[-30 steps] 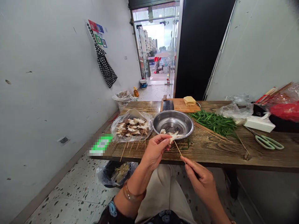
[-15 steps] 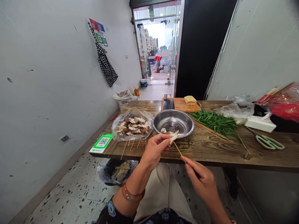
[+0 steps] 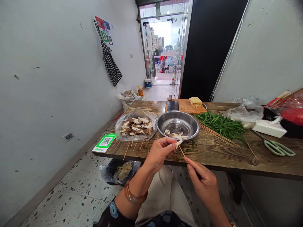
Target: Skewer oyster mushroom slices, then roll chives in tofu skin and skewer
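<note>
Between the thumb and fingers of my left hand (image 3: 162, 153) is a white mushroom piece (image 3: 179, 143), just in front of the steel bowl (image 3: 163, 118). My right hand (image 3: 203, 176) pinches a thin wooden skewer (image 3: 183, 153) near its lower end. The skewer's upper end meets the mushroom; its tip is hidden there. More mushroom pieces (image 3: 177, 136) lie in the bottom of the bowl. Left of it, a clear plastic bag (image 3: 119, 123) holds skewered mushrooms (image 3: 137, 125), their sticks pointing towards me over the table edge.
Loose skewers (image 3: 217, 134) lie beside chopped green leaves (image 3: 222, 123). Behind the bowl are a cleaver (image 3: 172, 106) and a cutting board (image 3: 184, 106) with a stack of yellow sheets (image 3: 195, 101). Scissors (image 3: 276, 147) lie at right, a QR-code card (image 3: 105, 142) at left. A lined bin (image 3: 111, 171) stands below.
The view has swung slightly left, so the table things sit further right in it. Both hands keep their grips on the mushroom piece and the skewer.
</note>
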`<state>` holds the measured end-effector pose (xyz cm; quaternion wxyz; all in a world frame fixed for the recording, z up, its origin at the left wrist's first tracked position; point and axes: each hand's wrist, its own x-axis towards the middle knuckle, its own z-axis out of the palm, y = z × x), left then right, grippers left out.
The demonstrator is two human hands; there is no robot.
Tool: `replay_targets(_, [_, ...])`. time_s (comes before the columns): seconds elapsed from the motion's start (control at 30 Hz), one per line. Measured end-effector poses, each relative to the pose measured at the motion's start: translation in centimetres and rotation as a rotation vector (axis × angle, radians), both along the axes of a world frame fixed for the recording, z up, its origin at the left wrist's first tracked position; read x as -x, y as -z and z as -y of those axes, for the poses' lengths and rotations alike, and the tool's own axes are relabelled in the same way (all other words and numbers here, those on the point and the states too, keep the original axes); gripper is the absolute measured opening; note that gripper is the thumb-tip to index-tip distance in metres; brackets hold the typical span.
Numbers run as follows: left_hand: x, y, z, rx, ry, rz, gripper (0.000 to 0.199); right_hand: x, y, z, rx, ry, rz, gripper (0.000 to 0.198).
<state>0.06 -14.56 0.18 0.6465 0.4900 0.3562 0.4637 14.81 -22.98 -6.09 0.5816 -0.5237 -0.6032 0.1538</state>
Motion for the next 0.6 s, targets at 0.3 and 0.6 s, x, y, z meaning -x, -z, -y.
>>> replay_targets(0.3, [-0.8, 0.7, 0.5, -0.099, 0.188, -0.207, 0.017, -0.6, 0.7, -0.5, 0.086, 0.058, -0.076, 0.024])
replay_targets(0.6, [-2.4, 0.3, -8.8, -0.665, -0.032, -0.927, 0.017, -3.0, 1.8, -0.2, 0.348, 0.159, -0.480, 0.040])
